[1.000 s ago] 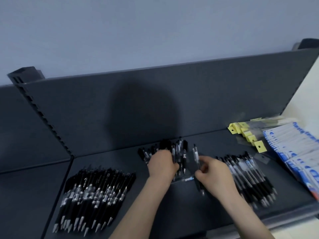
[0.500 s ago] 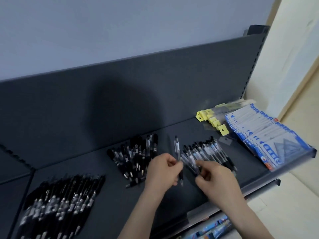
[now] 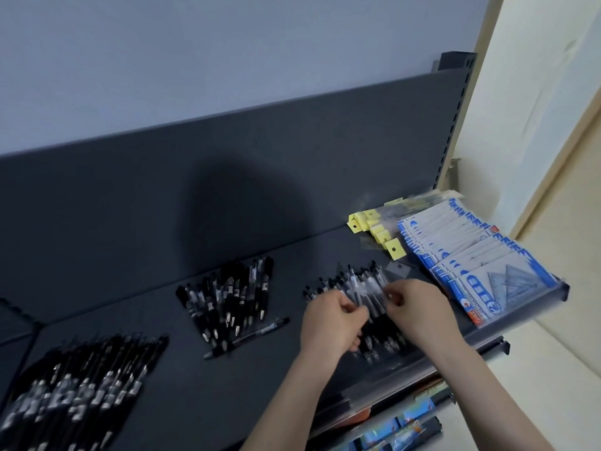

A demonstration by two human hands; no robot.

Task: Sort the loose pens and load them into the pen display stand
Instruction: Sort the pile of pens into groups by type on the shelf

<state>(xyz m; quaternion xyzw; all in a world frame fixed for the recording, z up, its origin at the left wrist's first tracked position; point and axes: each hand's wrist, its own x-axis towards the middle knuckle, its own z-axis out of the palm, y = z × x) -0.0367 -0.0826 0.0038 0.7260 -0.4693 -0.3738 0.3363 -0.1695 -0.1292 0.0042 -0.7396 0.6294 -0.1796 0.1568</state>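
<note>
Three groups of black pens lie on a dark grey shelf (image 3: 169, 385). The right group (image 3: 361, 284) sits under both hands. My left hand (image 3: 328, 323) has its fingers curled over the left side of this group, pinching pens. My right hand (image 3: 419, 314) rests on the right side, fingertips pinching the clear barrels. A middle pile (image 3: 227, 297) lies to the left, with one single pen (image 3: 247, 336) lying slanted in front of it. A large left pile (image 3: 81, 385) fills the lower left corner. No separate pen display stand shows.
Yellow-tagged packets (image 3: 377, 229) and a row of blue-and-white packaged ruler sets (image 3: 471, 265) lie at the shelf's right end. A dark back panel (image 3: 227, 177) rises behind. The shelf's front edge (image 3: 406, 385) runs below my wrists, with colourful packs (image 3: 400, 428) on a lower level.
The view swung right. Both hands moved from the middle pile across to the right group of pens, carrying a pen, and now work among that group.
</note>
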